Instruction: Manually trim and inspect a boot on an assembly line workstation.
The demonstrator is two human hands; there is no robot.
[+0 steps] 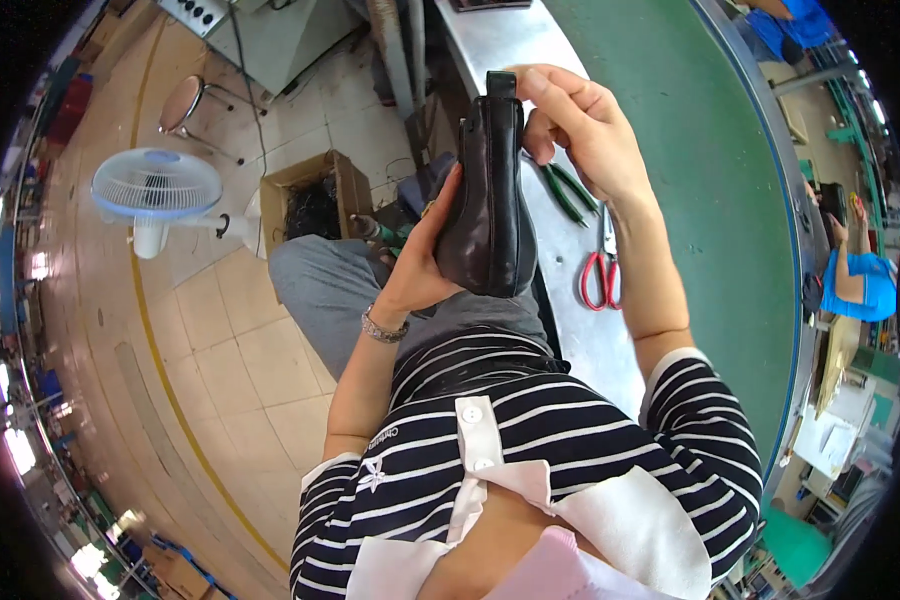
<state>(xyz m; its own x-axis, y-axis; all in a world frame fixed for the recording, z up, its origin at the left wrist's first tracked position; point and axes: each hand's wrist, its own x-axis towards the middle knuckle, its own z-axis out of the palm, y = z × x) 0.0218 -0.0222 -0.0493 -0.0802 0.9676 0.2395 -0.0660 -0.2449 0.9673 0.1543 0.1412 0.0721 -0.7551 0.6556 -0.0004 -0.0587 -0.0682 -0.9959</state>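
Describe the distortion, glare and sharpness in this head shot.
Head view: fisheye bends the green table edge and floor tiles toward a black rim; bright glare blows out the windows at far left; the black shoe, left hand and right hand are sharp at centre; edges smear.

bright even indoor light | blown-out windows along left rim | soft glare on metal table edge (pixel 490 40) and floor tiles (pixel 240 340) | faint shadows | strong fisheye bending, black corners | rim details smeared, centre sharp
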